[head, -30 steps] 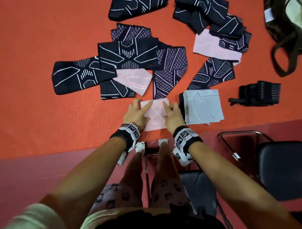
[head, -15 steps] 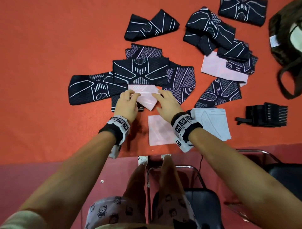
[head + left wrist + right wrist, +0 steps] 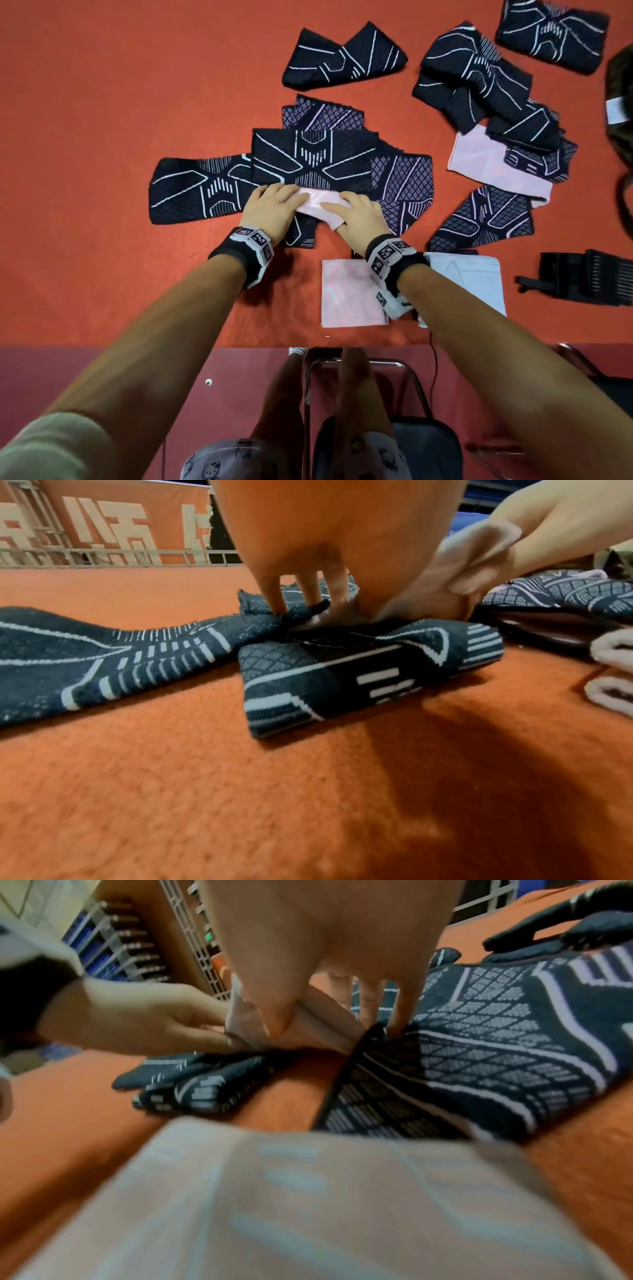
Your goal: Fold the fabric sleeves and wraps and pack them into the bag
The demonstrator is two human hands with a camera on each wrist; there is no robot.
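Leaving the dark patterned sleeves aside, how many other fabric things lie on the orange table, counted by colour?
Pink: 3, the held pink piece gripped by left hand and right hand, the folded pink piece, the far pink piece.
White: 1, the white stack.
Plain black: 1, the black wrap.
Total: 5.

Pale pink knit sleeve [image 3: 317, 209], bunched and partly lifted, sits at the near edge of a pile of black knit sleeves with white line pattern [image 3: 308, 161] on the orange felt. Folded pink square [image 3: 346, 294] lies flat near the table edge; folded white stack [image 3: 479, 281] just beside it on its right. Second black-and-pink heap [image 3: 486, 113] far right. Dark olive fabric bag [image 3: 621, 85] at right frame edge, mostly cropped.
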